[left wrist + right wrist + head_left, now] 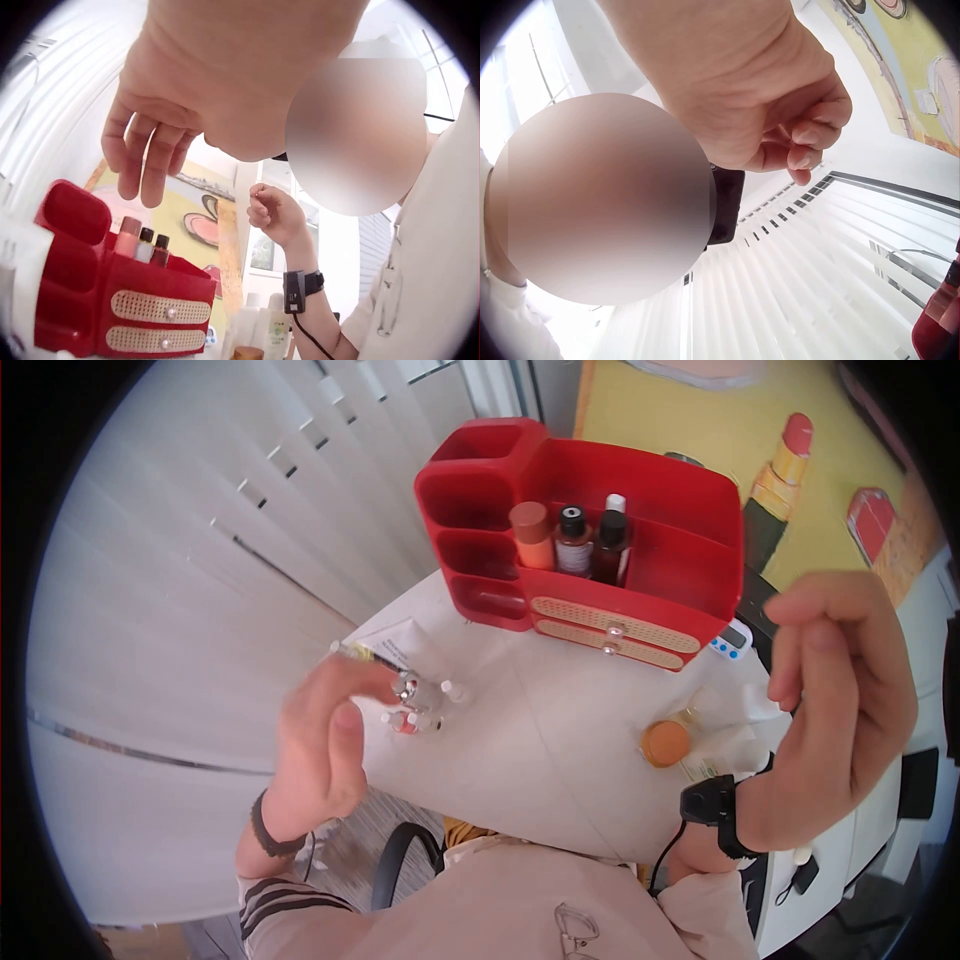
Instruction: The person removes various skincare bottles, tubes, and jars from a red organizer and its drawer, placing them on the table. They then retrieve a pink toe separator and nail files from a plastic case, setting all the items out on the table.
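In the head view my left hand (325, 735) hovers beside small bottles (420, 695) and a white tube (403, 643) at the table's left. Its fingers bend loosely and hang down in the left wrist view, holding nothing visible. My right hand (840, 680) is raised over the table's right side, fingers curled in towards the thumb; the right wrist view shows nothing in those fingers (814, 135). Between the hands, farther back, stands a red organizer (484, 498) with two woven-front drawers. An orange-capped bottle (533, 538) and dark-capped bottles (573, 545) stand upright in it.
An orange-lidded jar (665, 744) and pale tubes (735, 750) lie at the right of the white table (520, 770). A small white timer (732, 640) sits beside the organizer. White blinds (150, 640) hang at the left, and a picture (690, 410) is behind.
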Demonstrator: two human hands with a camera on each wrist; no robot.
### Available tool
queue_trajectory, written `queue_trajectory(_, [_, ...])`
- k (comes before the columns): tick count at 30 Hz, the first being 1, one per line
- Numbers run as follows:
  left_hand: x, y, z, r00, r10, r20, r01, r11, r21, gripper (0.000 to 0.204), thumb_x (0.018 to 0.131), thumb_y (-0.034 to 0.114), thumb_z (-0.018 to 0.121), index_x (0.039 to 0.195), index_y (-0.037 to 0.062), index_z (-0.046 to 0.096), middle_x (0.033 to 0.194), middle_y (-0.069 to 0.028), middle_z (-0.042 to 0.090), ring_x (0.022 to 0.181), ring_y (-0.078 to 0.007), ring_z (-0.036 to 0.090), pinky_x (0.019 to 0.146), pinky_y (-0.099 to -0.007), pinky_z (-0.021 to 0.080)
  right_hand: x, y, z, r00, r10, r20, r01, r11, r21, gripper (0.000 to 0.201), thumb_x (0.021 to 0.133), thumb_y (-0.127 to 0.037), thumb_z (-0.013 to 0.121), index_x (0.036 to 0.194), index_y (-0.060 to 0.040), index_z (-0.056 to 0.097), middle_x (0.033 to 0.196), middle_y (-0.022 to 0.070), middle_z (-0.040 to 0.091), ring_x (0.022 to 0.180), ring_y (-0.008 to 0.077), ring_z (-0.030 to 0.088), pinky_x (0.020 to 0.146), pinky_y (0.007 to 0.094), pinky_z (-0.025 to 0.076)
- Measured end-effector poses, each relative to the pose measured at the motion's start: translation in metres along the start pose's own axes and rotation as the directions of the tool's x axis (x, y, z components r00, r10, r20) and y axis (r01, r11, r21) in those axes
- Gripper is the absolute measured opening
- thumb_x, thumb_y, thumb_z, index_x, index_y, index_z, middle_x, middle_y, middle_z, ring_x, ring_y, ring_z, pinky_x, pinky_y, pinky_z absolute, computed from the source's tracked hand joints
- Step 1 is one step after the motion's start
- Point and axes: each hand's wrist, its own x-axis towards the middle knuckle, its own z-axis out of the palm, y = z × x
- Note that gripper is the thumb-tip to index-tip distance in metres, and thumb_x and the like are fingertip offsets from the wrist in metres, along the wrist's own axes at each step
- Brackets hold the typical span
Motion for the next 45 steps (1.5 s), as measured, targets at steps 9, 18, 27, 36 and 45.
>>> queue_trajectory(9, [0.165,0.035,0.02,0.946,0.304,0.115,-0.317,0.94,0.121,0.024,0.099,0.006,0.045,0.111,-0.0015,0.064,0.102,-0.0141,0.069,0.082,-0.0251,0.066,0.08,-0.033,0.052,-0.007,-0.013,-0.003,0.971,0.132,-0.2,-0.092,0.976,0.199,0.03,0.095,-0.006,0.062,0.071,-0.0038,0.044,0.066,-0.0052,0.038,0.063,0.0039,0.029,0.058,0.0252,0.019])
queue_trajectory(18, [0.258,0.023,0.07,0.863,0.025,0.504,-0.151,0.966,0.211,0.028,0.09,0.023,0.071,0.103,-0.001,0.073,0.083,-0.0115,0.073,0.074,-0.0215,0.071,0.068,-0.0344,0.056,-0.007,-0.011,-0.011,0.966,0.111,-0.232,-0.063,0.977,0.205,0.04,0.094,-0.006,0.066,0.069,-0.005,0.036,0.067,-0.0059,0.032,0.064,0.0053,0.026,0.059,0.0275,0.018])
queue_trajectory(27, [0.279,0.006,0.087,0.845,0.07,0.53,-0.231,0.942,0.243,0.028,0.082,0.024,0.079,0.093,-0.0011,0.077,0.086,-0.0141,0.075,0.078,-0.0266,0.072,0.072,-0.0366,0.057,-0.002,-0.014,-0.013,0.959,0.132,-0.25,-0.088,0.98,0.181,0.036,0.097,-0.012,0.065,0.07,-0.0058,0.042,0.064,-0.0065,0.036,0.063,0.0038,0.027,0.058,0.0261,0.018])
queue_trajectory(36, [0.281,0.016,0.045,0.908,0.261,0.328,-0.346,0.909,0.233,0.029,0.083,0.024,0.076,0.094,-0.0031,0.078,0.081,-0.0133,0.075,0.075,-0.022,0.072,0.071,-0.0332,0.057,-0.002,-0.008,-0.015,0.97,0.1,-0.222,-0.077,0.991,0.112,0.035,0.101,-0.012,0.058,0.069,-0.0072,0.043,0.06,-0.0043,0.039,0.057,0.0024,0.031,0.054,0.0232,0.019])
queue_trajectory(45, [0.107,0.035,-0.081,0.944,0.166,0.286,-0.232,0.949,0.215,0.018,0.077,0.006,0.084,0.089,0.0002,0.074,0.088,-0.0073,0.074,0.077,-0.0159,0.065,0.072,-0.0313,0.05,-0.002,0.005,-0.016,0.984,0.108,-0.14,-0.087,0.985,0.148,0.033,0.1,-0.013,0.058,0.07,-0.0075,0.047,0.061,-0.003,0.038,0.056,0.0041,0.031,0.055,0.0248,0.02])
